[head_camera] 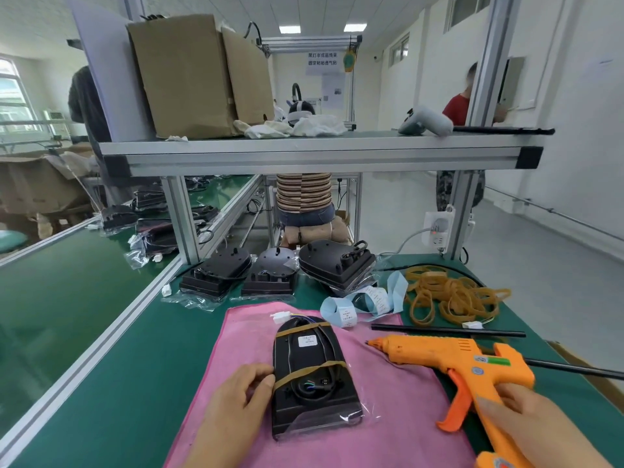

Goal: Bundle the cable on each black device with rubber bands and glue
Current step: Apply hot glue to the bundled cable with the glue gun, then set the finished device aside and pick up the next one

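Observation:
A black device (312, 376) lies on a pink cloth (388, 427), partly in a clear bag. Two tan rubber bands cross it and hold its black cable against the body; a white connector (279, 317) sticks out at the far end. My left hand (236, 400) touches the device's left edge at the nearer band. My right hand (537, 427) grips the handle of an orange glue gun (462, 366), whose nozzle points left, just right of the device and above the cloth.
Three more black devices (270, 271) in bags stand at the back of the green bench. A pile of rubber bands (452, 298), a strip of blue labels (364, 302) and a black glue stick (445, 331) lie to the right. People sit beyond the shelf frame.

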The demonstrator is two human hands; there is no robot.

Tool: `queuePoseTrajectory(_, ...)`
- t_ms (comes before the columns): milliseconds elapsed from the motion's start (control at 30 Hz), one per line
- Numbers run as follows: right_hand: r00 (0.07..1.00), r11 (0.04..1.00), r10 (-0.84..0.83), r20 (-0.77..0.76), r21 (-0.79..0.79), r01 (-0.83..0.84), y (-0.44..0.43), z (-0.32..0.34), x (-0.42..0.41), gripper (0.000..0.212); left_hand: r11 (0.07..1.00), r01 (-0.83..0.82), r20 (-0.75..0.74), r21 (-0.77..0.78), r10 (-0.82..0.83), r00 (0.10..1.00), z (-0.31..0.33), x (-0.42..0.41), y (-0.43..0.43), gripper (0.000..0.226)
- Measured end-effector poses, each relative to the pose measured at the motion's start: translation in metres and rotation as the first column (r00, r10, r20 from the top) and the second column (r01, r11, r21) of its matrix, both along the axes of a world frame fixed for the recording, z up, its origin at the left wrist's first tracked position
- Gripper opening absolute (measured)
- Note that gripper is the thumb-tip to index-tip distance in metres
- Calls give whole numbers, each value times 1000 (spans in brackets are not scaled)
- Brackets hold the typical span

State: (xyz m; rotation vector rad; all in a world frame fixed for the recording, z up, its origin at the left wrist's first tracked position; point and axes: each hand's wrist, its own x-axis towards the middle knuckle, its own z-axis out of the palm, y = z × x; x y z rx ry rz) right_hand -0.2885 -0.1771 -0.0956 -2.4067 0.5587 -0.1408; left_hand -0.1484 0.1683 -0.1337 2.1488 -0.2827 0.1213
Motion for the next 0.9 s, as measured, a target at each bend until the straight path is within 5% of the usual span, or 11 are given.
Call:
queuePoseTrajectory(133,972,979,-189,-139,-105,176,18,22,8,38,1000,-5,16,4,5,1000,1,-1,-1,21)
queuePoseTrajectory(233,950,972,-129,285,-152,178,42,22,11,15,1000,-9,15,-5,9,1000,1,-1,-2,21)
queuePoseTrajectory(333,861,990,133,491,-115,-88,81,12,31,26,1000,-13,0,-7,13,1000,2,-1,-1,19)
queuePoseTrajectory(433,853,966,254,456,-85,-242,105,-6,65,26,1000,-12,1,-12,12,1000,2,-1,-1,19)
queuePoseTrajectory(633,943,962,253,218,-157,-221,105,-32,110,41,999,-29,42,40,27,999,1,3,0,24)
queuePoseTrajectory(800,937,914,334,100,-280,-295,104,-40,111,49,890,-45,67,453,17,998,-5,10,-6,45)
queuePoseTrajectory(900,937,897,342,69,-321,-304,105,-39,111,51,819,-6,47,574,-25,999,-1,5,-11,53)
